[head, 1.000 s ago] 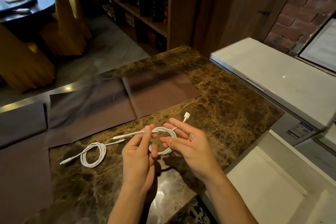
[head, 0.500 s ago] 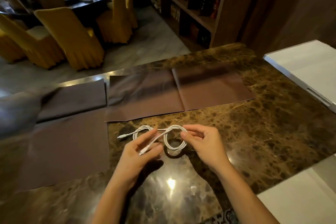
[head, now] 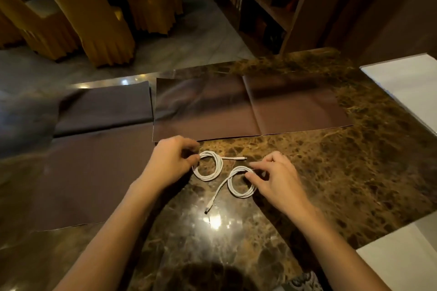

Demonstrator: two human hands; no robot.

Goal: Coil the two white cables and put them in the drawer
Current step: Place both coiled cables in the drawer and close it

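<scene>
Cable status: both white cables are wound into small rings and lie flat on the marble surface, side by side and just apart, directly ahead of the person. The left coil sits near the front edge of a brown leather mat. The right coil sits slightly nearer the person.

Grip status: the left hand pinches the upper-left rim of the left coil between thumb and curled fingers. The right hand pinches the upper-right rim of the right coil between thumb and forefinger. Each pinch crosses all turns at one place, and this is judged to be the reason for the hold. Clamped turns cannot spring apart, and each ring can be lifted as a single unit. One coil per hand would permit both to be carried together.

Loose ends: a short connector end projects to the right from the left coil. A longer tail ending in a plug trails from the right coil toward the person. Neither is tucked in, so either could snag or unwind during a lift.

Limits of view: fingertip contact on the left coil is partly hidden by the hand itself. The second end of each cable cannot be made out. No drawer is identifiable. The white panels at the right margin are cut off, and their function cannot be determined. A dark cloth covers the surface to the left.
</scene>
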